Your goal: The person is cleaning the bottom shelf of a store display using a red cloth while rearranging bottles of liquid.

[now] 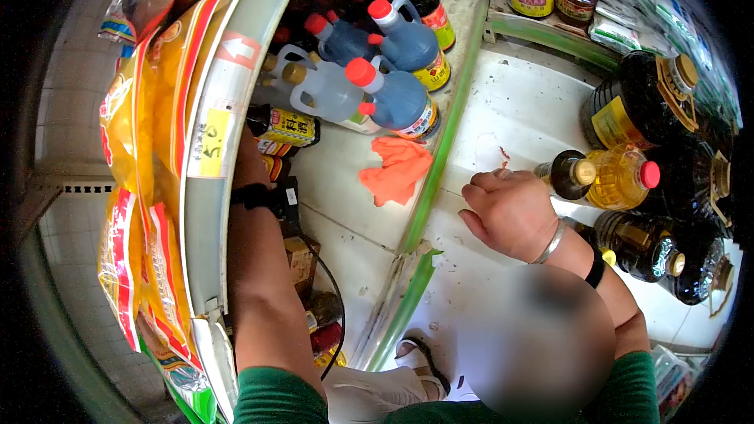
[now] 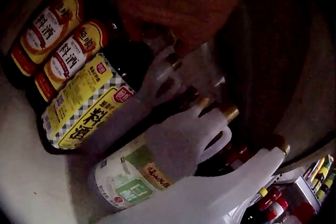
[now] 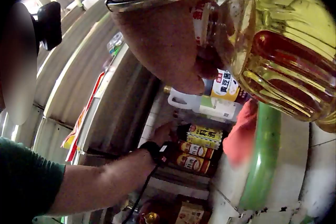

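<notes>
The person's left hand [image 2: 178, 8] reaches into a stocked shelf [image 1: 369, 224], close to the tops of bottles; in the left wrist view its fingers are deep in shadow, so I cannot tell whether they grip a bottle neck or only lie beside it. Just below that hand, a dark cooking wine bottle [image 2: 86, 103] with a yellow, check-edged label stands next to 2 more dark bottles [image 2: 65, 53] with white label panels. On its other side are translucent handled jugs [image 2: 173, 140], and the nearer fully labelled 1 carries a green and white label. The right hand [image 1: 514, 216], wearing a silver bracelet [image 1: 551, 242], is over the white shelf [image 1: 522, 110] across the green edge strip [image 1: 452, 153], back of the hand upward and fingers bent. In the right wrist view, a clear bottle of yellow oil [image 3: 289, 50] stands large beside those fingers, its neck overlapping them, and whether they hold it cannot be told. The head view shows a red-capped oil bottle [image 1: 616, 178] near that wrist, beside a dark bottle [image 1: 567, 174] with a gold cap. A crumpled orange cloth [image 1: 395, 170] lies on the stocked shelf near red-capped jugs [image 1: 400, 106] of dark liquid. Yellow packets [image 1: 129, 133] hang at far left, beside a price tag [image 1: 211, 144] on the curved shelf edge. Dark, gold-capped large bottles [image 1: 628, 98] line the right side.
</notes>
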Tool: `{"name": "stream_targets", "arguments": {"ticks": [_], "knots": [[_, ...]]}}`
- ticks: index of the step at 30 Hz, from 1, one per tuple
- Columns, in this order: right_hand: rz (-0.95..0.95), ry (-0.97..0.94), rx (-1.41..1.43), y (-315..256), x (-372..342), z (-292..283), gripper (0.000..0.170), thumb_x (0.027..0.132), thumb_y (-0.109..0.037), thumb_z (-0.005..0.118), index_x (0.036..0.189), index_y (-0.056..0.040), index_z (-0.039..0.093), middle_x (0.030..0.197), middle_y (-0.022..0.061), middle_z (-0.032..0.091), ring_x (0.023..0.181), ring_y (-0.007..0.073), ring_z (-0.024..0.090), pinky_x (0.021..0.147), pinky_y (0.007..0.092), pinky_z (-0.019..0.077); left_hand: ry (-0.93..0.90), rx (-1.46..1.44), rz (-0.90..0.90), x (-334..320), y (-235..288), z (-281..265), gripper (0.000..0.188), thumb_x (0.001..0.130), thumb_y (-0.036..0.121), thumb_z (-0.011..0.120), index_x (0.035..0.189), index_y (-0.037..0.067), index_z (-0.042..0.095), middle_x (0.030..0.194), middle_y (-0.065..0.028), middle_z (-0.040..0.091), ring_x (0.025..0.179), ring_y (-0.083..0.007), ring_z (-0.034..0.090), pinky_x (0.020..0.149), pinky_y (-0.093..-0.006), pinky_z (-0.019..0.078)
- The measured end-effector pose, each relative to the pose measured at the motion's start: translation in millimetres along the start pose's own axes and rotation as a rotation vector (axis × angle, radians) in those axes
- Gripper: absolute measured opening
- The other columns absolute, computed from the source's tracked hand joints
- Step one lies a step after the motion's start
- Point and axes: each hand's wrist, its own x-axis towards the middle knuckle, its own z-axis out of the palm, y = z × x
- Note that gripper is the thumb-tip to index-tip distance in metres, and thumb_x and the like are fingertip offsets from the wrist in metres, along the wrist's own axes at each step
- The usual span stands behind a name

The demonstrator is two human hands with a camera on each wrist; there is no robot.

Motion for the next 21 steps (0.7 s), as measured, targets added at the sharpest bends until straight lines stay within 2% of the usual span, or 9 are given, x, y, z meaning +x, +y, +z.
{"name": "stream_targets", "arguments": {"ticks": [5, 6, 7, 8, 10, 13, 14, 16, 21], "knots": [[-0.033, 0.062, 0.054, 3.3, 0.6, 2.6, 0.016, 0.075, -0.025, 0.064, 0.075, -0.0097, 0.059, 0.075, 0.0038, 0.056, 0.07, 0.0232, 0.059, 0.061, 0.0372, 0.0505, -0.105, 0.204, 0.152, 33.2, -11.4, 17.2, 0.043, 0.094, 0.019, 0.05, 0.136, 0.012, 0.043, 0.131, -0.0139, 0.049, 0.101, -0.0261, 0.058, 0.084, -0.0372, 0.0499], [-0.029, 0.059, 0.055, 3.9, 0.6, 2.0, 0.016, 0.075, -0.025, 0.064, 0.075, -0.0097, 0.059, 0.075, 0.0038, 0.056, 0.07, 0.0232, 0.059, 0.061, 0.0372, 0.0505, -0.157, 0.446, 0.299, 40.3, -20.2, 14.7, 0.044, 0.094, 0.019, 0.05, 0.136, 0.012, 0.042, 0.131, -0.0138, 0.049, 0.101, -0.0261, 0.058, 0.084, -0.0373, 0.05], [-0.03, 0.051, 0.054, 4.5, 1.0, 1.3, 0.016, 0.075, -0.025, 0.063, 0.076, -0.0096, 0.059, 0.075, 0.0041, 0.057, 0.07, 0.0234, 0.059, 0.061, 0.0374, 0.0505, 0.104, 1.029, 0.715, -9.9, 31.1, 4.2, 0.05, 0.085, 0.03, 0.062, 0.122, -0.002, 0.053, 0.117, -0.0161, 0.06, 0.1, -0.0256, 0.06, 0.09, -0.0358, 0.0454], [-0.033, 0.044, 0.055, 4.5, 1.3, 1.0, 0.016, 0.076, -0.025, 0.063, 0.077, -0.0095, 0.059, 0.076, 0.0043, 0.057, 0.07, 0.0235, 0.059, 0.061, 0.0376, 0.0504, 0.1, 1.03, 0.714, -4.4, 27.6, 7.9, 0.05, 0.085, 0.03, 0.062, 0.122, -0.002, 0.053, 0.117, -0.0161, 0.06, 0.1, -0.0256, 0.06, 0.09, -0.0358, 0.0454], [-0.034, 0.039, 0.059, 4.1, 1.1, 1.2, 0.016, 0.076, -0.025, 0.063, 0.077, -0.0093, 0.059, 0.076, 0.0046, 0.057, 0.07, 0.0235, 0.059, 0.061, 0.0376, 0.0504, -0.215, -0.416, -0.211, 15.7, 12.1, 17.5, 0.054, 0.081, 0.033, 0.067, 0.118, -0.005, 0.055, 0.114, -0.0173, 0.061, 0.091, -0.0251, 0.063, 0.081, -0.0367, 0.0499], [-0.042, 0.037, 0.057, 3.7, 1.9, 0.8, 0.016, 0.076, -0.025, 0.063, 0.078, -0.0092, 0.059, 0.076, 0.0049, 0.057, 0.071, 0.0233, 0.06, 0.061, 0.0376, 0.0502, 0.071, 0.019, 0.113, 13.7, -11.4, 9.6, 0.052, 0.08, 0.031, 0.069, 0.116, -0.005, 0.056, 0.113, -0.017, 0.061, 0.084, -0.0241, 0.064, 0.072, -0.0357, 0.0523], [-0.044, 0.037, 0.052, 3.5, 1.5, 0.6, 0.016, 0.076, -0.025, 0.063, 0.078, -0.0092, 0.059, 0.076, 0.0049, 0.057, 0.071, 0.0231, 0.06, 0.061, 0.0375, 0.0502, 0.071, 0.019, 0.114, 11.6, -16.8, 6.0, 0.052, 0.08, 0.031, 0.069, 0.116, -0.005, 0.056, 0.113, -0.017, 0.061, 0.084, -0.0241, 0.064, 0.072, -0.0357, 0.0523], [-0.036, 0.026, 0.038, 2.6, -0.5, -0.4, 0.016, 0.076, -0.025, 0.063, 0.078, -0.0093, 0.059, 0.076, 0.0048, 0.057, 0.072, 0.023, 0.06, 0.061, 0.0375, 0.0503, -0.018, -0.34, -0.218, -7.7, -7.5, -3.7, 0.052, 0.08, 0.029, 0.071, 0.116, -0.006, 0.056, 0.111, -0.0157, 0.061, 0.083, -0.0231, 0.064, 0.067, -0.0329, 0.0528], [-0.023, -0.027, 0.016, 0.6, -1.9, -4.2, 0.016, 0.077, -0.025, 0.062, 0.077, -0.0096, 0.06, 0.077, 0.0046, 0.058, 0.073, 0.0226, 0.061, 0.062, 0.0373, 0.0507, -0.022, -0.394, -0.137, -57.7, 10.8, -26.9, 0.049, 0.083, 0.037, 0.067, 0.118, 0.004, 0.058, 0.109, -0.0083, 0.06, 0.095, -0.0191, 0.056, 0.08, -0.0334, 0.045]]}}
